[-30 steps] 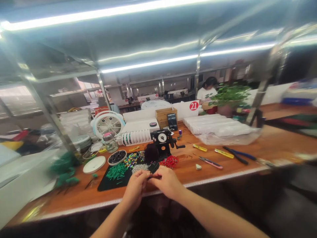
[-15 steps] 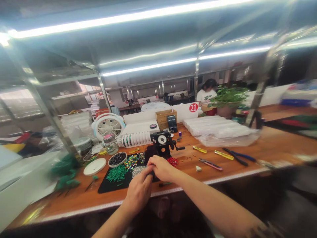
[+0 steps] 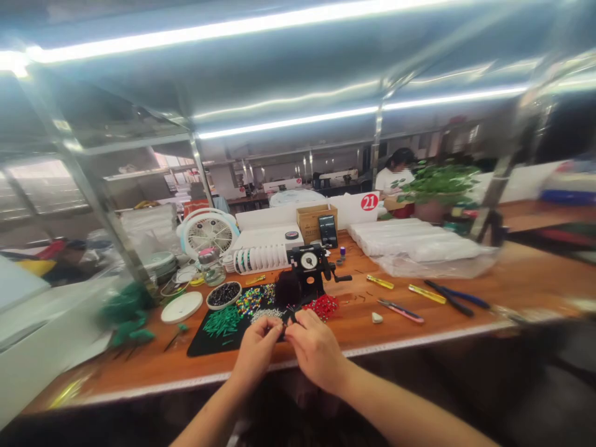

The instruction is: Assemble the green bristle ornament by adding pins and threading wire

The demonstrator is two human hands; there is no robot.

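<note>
My left hand (image 3: 259,346) and my right hand (image 3: 318,349) are close together above the front edge of a black mat (image 3: 205,346). Both are closed in a pinch, and whatever sits between the fingertips is too small to make out. Just beyond the fingers lie silver-grey small parts (image 3: 267,315) and a heap of red pieces (image 3: 322,306). Green pieces (image 3: 223,322) and multicoloured beads (image 3: 249,301) spread to the left. A dark round bundle (image 3: 287,289) rests in front of a black hand-crank device with a dial (image 3: 309,261).
A bowl of black pieces (image 3: 224,295), a white lid (image 3: 182,307) and a fan (image 3: 209,233) stand left. Rightward lie yellow-handled tools (image 3: 380,282), a pink cutter (image 3: 401,311), pliers (image 3: 449,298) and plastic-wrapped rolls (image 3: 419,242). A person (image 3: 393,177) sits beyond the partition.
My hands have moved apart slightly; before, the right lay over the left fingertips. The dark bundle and red heap now show more. The view has shifted a little.
</note>
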